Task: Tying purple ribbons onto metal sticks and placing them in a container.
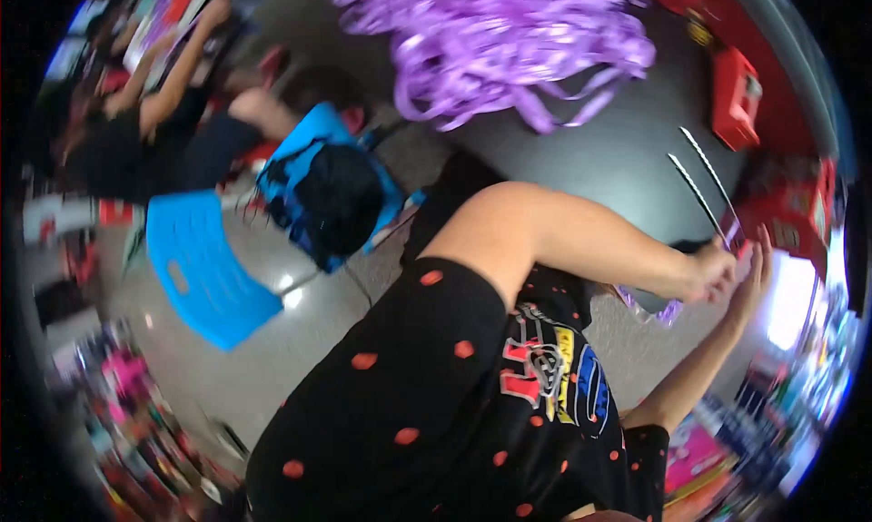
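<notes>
My left hand is closed at the right of the view, its fingertips curled at the foot of two long, thin dark prongs with silvery edges. The fingers hide what they pinch. Close beside it, my right hand has its fingers stretched out and pointing upward, touching or nearly touching a small red piece. A short length of purple ribbon hangs below my left hand; its other end is hidden. A large tangled heap of glossy purple ribbon lies across the dark grey table.
Red boxes stand along the table's right side. A blue chair and a second blue seat with a black bag on it are at left. Another person in dark clothes works at upper left. Goods crowd the lower corners.
</notes>
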